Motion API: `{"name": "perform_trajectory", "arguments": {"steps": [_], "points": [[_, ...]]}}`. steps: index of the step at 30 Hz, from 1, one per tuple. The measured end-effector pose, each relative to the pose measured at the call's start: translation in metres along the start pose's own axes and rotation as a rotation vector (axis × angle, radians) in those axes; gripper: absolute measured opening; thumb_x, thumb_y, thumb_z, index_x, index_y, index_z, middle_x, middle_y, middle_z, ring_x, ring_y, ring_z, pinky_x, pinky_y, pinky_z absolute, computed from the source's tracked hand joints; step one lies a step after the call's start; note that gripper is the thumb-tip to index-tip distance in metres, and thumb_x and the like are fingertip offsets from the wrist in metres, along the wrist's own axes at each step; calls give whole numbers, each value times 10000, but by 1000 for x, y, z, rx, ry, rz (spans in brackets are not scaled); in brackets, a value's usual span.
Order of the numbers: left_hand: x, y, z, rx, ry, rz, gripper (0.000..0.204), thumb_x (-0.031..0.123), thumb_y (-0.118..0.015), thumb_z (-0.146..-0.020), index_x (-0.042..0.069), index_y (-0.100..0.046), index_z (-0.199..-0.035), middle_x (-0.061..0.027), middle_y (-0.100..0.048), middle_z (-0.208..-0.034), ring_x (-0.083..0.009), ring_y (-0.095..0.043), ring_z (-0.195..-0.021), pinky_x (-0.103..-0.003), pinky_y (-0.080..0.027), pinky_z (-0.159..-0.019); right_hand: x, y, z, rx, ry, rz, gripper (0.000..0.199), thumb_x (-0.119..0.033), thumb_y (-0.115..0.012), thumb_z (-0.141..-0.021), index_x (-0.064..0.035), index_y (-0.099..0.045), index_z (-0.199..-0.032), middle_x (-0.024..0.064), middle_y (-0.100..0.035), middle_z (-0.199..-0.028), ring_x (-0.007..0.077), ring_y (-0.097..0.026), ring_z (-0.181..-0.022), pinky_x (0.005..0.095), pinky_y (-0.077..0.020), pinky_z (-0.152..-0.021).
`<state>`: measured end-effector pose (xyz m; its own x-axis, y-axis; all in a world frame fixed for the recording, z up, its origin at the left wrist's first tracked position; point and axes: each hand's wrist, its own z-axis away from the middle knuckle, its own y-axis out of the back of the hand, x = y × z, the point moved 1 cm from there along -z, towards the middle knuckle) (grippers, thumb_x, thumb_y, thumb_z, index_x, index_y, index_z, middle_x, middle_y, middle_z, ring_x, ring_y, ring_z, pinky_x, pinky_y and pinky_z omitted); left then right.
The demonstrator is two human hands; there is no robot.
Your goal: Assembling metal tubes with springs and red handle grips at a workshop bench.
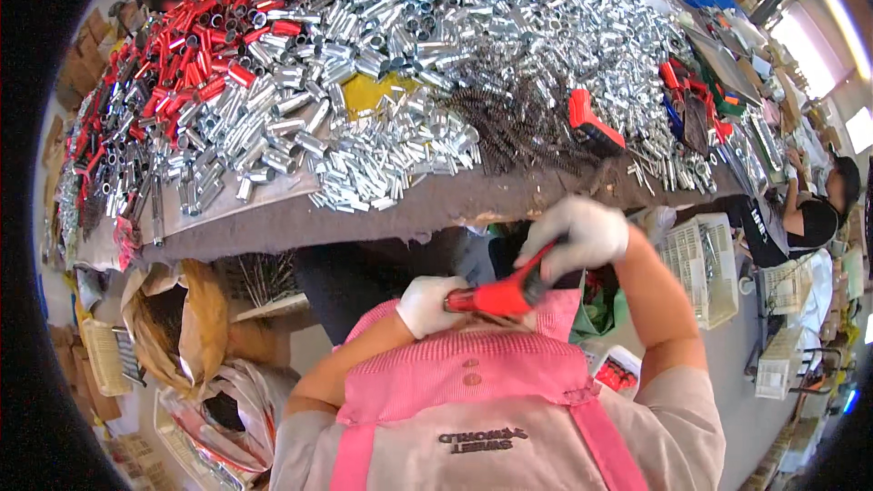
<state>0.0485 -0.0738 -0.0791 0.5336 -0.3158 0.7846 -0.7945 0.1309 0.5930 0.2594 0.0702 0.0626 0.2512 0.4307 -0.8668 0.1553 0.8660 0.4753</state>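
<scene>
Both gloved hands meet at chest height below the table (pixel 382 214) edge, the left hand (pixel 427 305) closed round one end of a red tool (pixel 496 295) lying roughly left-to-right, the right hand (pixel 577 236) gripping a red handle (pixel 538 264) rising from its other end.

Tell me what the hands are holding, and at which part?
A red handle-shaped part: left hand grips its lower end, right hand its upper end.
</scene>
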Motion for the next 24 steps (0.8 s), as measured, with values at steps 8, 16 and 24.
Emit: {"name": "perform_trajectory", "arguments": {"steps": [8, 16, 24], "points": [[24, 42, -33, 234, 89, -172, 279, 311, -684, -728, 158, -640, -957, -142, -649, -788, -329, -638, -740, -405, -511, -653, -119, 6, -47, 290, 606, 425, 152, -128, -638, -795, -32, -649, -913, 60, -631, -875, 246, -597, -812, 351, -470, -744], [29, 98, -21, 316, 379, 32, 416, 295, -767, -714, 24, -631, -998, -154, -668, -788, -239, -663, -750, -326, -507, -702, -48, -1, -28, 724, 160, 177, 361, -168, -376, -943, 8, -500, -1232, 167, -517, -1267, 288, -491, -1174, 353, -354, -1015], [43, 84, -40, -78, 218, -334, 333, 355, -655, -757, 143, -595, -1007, -159, -648, -782, -351, -628, -750, -443, -496, -667, -59, 36, -72, 47, 324, -964, 449, -200, -435, -919, 54, -427, -1290, 165, -561, -1194, 261, -550, -1085, 367, -380, -995]]}}
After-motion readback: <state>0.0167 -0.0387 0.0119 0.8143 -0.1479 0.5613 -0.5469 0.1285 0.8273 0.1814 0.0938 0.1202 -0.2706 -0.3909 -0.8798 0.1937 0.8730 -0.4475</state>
